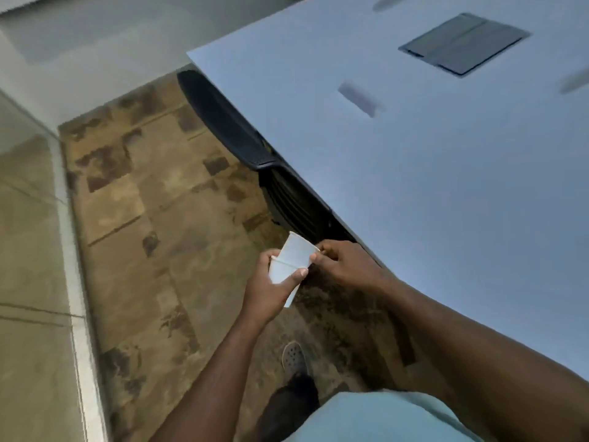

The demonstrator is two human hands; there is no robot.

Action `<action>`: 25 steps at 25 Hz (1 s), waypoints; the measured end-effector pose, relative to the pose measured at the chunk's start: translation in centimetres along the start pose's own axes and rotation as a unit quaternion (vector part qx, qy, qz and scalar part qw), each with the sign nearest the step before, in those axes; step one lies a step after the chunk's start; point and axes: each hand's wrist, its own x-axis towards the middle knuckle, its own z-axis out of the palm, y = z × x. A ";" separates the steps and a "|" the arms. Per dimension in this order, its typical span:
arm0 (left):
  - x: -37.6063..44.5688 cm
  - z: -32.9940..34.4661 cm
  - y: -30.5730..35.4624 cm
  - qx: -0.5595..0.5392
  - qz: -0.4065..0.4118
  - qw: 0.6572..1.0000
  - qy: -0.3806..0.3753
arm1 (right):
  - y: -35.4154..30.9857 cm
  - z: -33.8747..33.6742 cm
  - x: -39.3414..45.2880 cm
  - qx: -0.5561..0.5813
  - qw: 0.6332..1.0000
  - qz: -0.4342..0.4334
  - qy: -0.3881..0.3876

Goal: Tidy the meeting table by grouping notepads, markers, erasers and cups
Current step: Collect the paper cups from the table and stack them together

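Both forearms reach forward from the teal shirt (376,419), meeting on two white paper cups held out over the carpet (153,218), just off the table's edge.

Held in the left hand (267,291), with fingers curled round its wall and the thumb across the front, the lower cup (282,274) has the upper cup (298,250) partly nested in it, so the stack's long axis runs from the left palm up and away towards the table (446,186). Pinching the upper cup's right side between thumb and fingertips, the right hand (344,266) lies between the stack and the tabletop, which makes it, I judge, the nearer hand for setting the pair down. Blurred dark shapes on the table cannot be identified; a grey hatch panel (463,43) sits well apart.
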 end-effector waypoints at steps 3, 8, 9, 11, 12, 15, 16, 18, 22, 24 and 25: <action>6.0 0.8 2.8 0.017 0.045 0.992 -0.114 | 0.2 -2.1 1.3 0.023 0.993 0.079 0.089; 11.5 5.7 7.3 0.010 0.088 0.972 -0.216 | 1.2 -6.1 1.9 0.070 0.956 0.170 0.227; 12.4 7.0 8.1 0.006 0.092 0.968 -0.232 | 1.6 -7.1 1.9 0.078 0.948 0.179 0.253; 13.7 9.5 9.9 -0.007 0.097 0.960 -0.264 | 2.4 -9.1 2.2 0.088 0.933 0.193 0.292; 14.3 10.6 10.8 -0.009 0.100 0.956 -0.276 | 2.9 -10.2 2.3 0.089 0.926 0.197 0.308; 16.7 13.9 12.5 0.013 0.109 0.951 -0.289 | 4.9 -13.5 3.2 0.091 0.913 0.208 0.340; 17.8 14.9 13.1 0.021 0.107 0.952 -0.288 | 5.8 -15.0 3.8 0.090 0.908 0.210 0.351; 20.1 16.7 14.2 0.025 0.083 0.958 -0.274 | 7.7 -18.7 5.8 0.089 0.897 0.207 0.380; 25.6 19.8 16.3 0.013 0.016 0.977 -0.210 | 11.3 -25.3 11.8 0.043 0.890 0.212 0.402; 28.6 21.1 17.1 0.027 0.011 0.983 -0.183 | 13.2 -27.0 15.4 0.000 0.895 0.206 0.395; 30.1 21.5 17.5 0.036 0.006 0.985 -0.171 | 14.0 -27.6 17.1 -0.026 0.899 0.205 0.387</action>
